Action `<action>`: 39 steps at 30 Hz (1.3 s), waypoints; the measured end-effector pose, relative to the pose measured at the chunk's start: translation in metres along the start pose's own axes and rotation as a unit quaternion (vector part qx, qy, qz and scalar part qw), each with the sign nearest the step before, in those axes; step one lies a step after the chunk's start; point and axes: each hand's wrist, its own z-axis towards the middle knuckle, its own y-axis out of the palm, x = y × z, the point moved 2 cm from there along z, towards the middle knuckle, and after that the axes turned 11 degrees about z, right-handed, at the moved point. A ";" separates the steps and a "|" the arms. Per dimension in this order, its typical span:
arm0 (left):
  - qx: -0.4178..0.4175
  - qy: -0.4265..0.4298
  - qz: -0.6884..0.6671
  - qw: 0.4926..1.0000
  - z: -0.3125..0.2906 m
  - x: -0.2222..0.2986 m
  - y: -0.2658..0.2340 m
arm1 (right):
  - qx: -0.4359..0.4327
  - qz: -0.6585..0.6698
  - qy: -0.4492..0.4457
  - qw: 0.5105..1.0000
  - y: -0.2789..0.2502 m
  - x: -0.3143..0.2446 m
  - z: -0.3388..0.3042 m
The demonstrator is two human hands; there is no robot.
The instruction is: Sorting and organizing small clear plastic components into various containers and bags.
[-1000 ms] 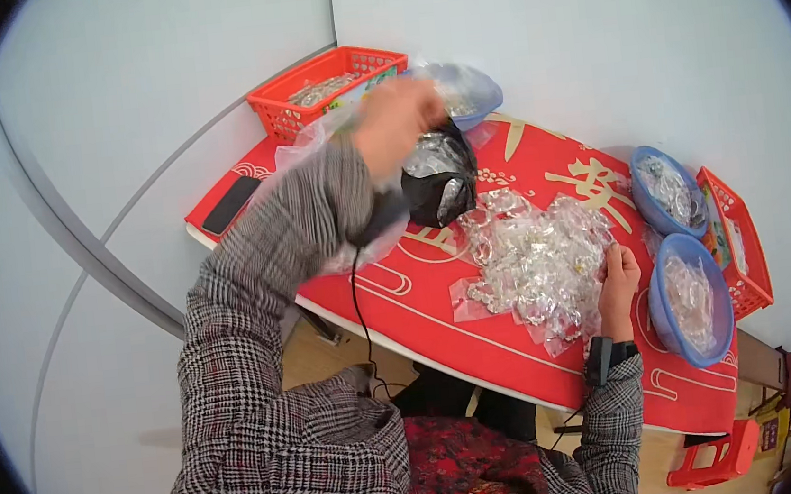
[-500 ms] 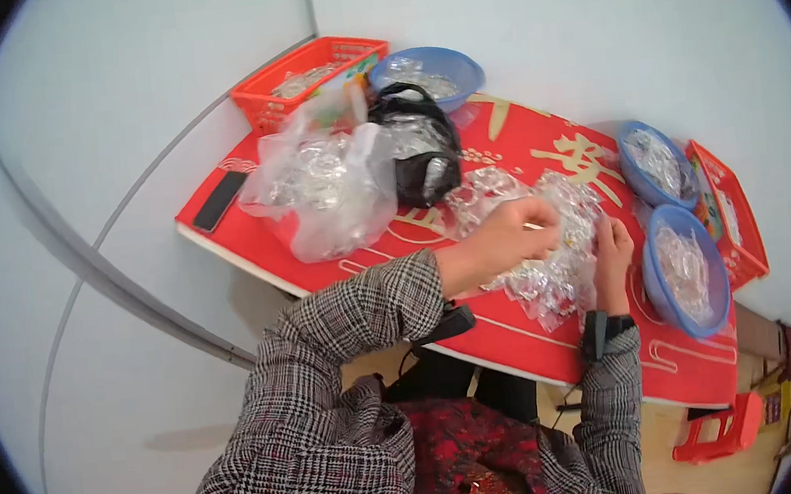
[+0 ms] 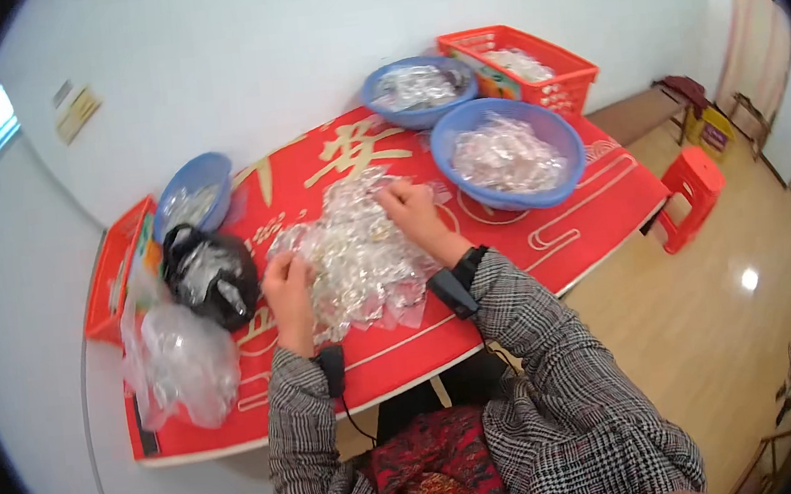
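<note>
At the far left of the bench (image 3: 590, 190), which is covered with a red cloth printed in cream, stands a red perforated plastic basket (image 3: 101, 325). Nearer the front edge sits a bulging, translucent white plastic bag (image 3: 194, 381). Behind it are a blue round plastic bowl (image 3: 208, 170) of clear packets and a black plastic bag (image 3: 245, 261), open, showing silvery wrapping.

The left hand (image 3: 290, 290) is at the left edge of a loose heap of small clear plastic packets (image 3: 362, 250); its fingers are bent and bunched, and whether they pinch a packet cannot be told. The heap lies mid-bench, between the hands. It is glossy and crumpled, with bright silver glints and faint yellowish specks; flat packet corners overlap along its near edge. Packet contents are too small to identify.

The right hand (image 3: 414, 215) is over the heap's far right side, fingers curled with tips close together; any grip cannot be confirmed. Beyond stand a blue bowl at the rear (image 3: 410, 120), a larger blue bowl (image 3: 515, 199) and a red slotted basket (image 3: 573, 92), all holding clear packets.
</note>
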 end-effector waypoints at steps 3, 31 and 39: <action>0.009 -0.006 -0.020 1.000 -0.003 -0.005 -0.005 | -0.019 0.039 -0.006 0.999 0.002 0.001 -0.001; 0.019 -0.028 -0.054 0.998 -0.019 0.015 0.012 | -0.029 0.022 -0.001 0.999 0.004 0.006 0.000; -0.003 -0.051 -0.040 0.998 -0.017 0.013 0.013 | -0.045 0.006 0.029 0.999 0.005 0.006 -0.004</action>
